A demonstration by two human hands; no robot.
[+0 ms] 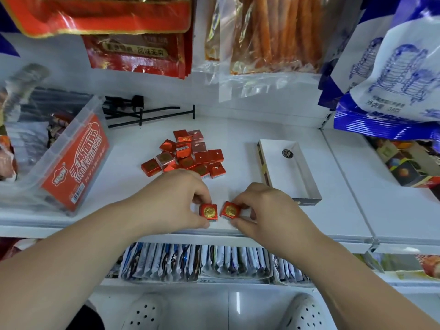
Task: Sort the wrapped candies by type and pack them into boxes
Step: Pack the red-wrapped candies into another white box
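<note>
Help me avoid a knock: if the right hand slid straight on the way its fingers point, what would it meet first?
Probably the left candy, pinched by the left hand: the right hand points leftward with the right candy leading.

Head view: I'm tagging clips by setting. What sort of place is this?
Probably a shop's snack aisle: sealed snack bags hang above a white shelf, packets stand in a row underneath, and a clear labelled tub holds more stock.
</note>
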